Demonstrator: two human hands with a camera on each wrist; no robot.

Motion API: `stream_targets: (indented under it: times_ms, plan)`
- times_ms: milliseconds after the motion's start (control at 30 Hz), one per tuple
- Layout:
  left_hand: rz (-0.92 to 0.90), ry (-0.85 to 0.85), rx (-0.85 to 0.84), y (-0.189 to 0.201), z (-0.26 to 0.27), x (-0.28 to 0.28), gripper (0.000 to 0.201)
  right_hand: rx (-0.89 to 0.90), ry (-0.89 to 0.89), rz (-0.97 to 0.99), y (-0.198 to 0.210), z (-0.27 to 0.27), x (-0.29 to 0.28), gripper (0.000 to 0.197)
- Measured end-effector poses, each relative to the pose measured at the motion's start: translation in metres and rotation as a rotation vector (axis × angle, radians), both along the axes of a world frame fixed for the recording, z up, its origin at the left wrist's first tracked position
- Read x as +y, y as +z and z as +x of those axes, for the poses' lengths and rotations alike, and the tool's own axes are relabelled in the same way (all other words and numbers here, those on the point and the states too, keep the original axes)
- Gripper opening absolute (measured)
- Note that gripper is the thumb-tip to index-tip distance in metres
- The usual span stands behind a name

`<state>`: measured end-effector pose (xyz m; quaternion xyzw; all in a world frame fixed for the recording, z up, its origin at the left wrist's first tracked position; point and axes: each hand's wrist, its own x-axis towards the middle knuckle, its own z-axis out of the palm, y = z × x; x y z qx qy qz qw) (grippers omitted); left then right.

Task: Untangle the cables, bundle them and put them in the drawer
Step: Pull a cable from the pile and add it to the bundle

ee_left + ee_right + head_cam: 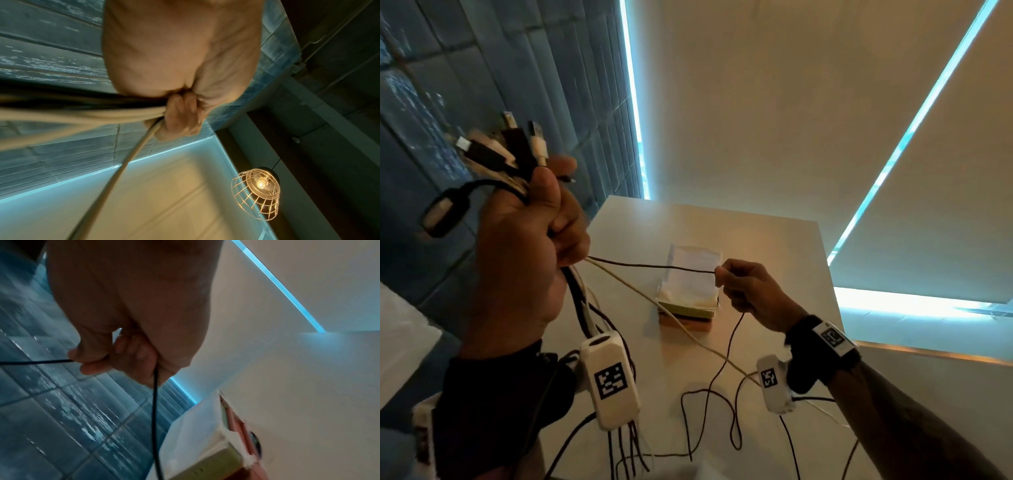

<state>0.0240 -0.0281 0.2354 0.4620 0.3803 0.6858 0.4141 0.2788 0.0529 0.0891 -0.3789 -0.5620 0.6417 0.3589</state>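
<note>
Blue tiled wall (482, 68) and pale blinds close off the room behind a white table (774, 246), and much of what I handle is cut off or blurred. Nearest me, the loose cable ends (705, 421) trail off the bottom edge of the head view, so I cannot tell where they finish. My left hand (524, 246), raised on the near left of the table, is clenched tight round a bundle of cables (578, 301); their plugs (510, 147) fan out above my fist, smeared by motion. In the left wrist view my palm hides most of the grip, and only curled fingers (180, 112) over cream and dark strands show. From that fist a thin black cable (654, 265) runs taut to my right hand (750, 287), over the middle of the table, which pinches it between thumb and fingertips (90, 356); the slack drops below. Just beyond, a stack of boxes (690, 291) sits on the table, its details too dim to make out.
</note>
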Motion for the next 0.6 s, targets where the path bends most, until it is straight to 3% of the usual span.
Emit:
stream_targets:
  times_ms: [133, 267, 367, 467, 600]
  plan:
    - [-0.071, -0.018, 0.010, 0.006, 0.000, -0.001, 0.025, -0.226, -0.085, 0.093, -0.021, -0.008, -0.001, 0.026]
    - [-0.221, -0.107, -0.037, -0.004, -0.002, -0.001, 0.041, -0.318, -0.188, 0.092, -0.041, -0.011, -0.001, 0.027]
    - [-0.256, -0.155, -0.113, -0.008, -0.010, -0.002, 0.029, -0.425, -0.190, 0.126, -0.061, -0.007, 0.000, 0.029]
    - [-0.223, -0.141, -0.146, -0.008, -0.015, -0.002, 0.034, -0.538, -0.141, 0.106, -0.080, -0.001, -0.004, 0.032]
    - [-0.258, -0.115, -0.177, -0.009, -0.011, 0.001, 0.039, -0.531, -0.242, 0.001, -0.084, -0.008, -0.003, 0.033]
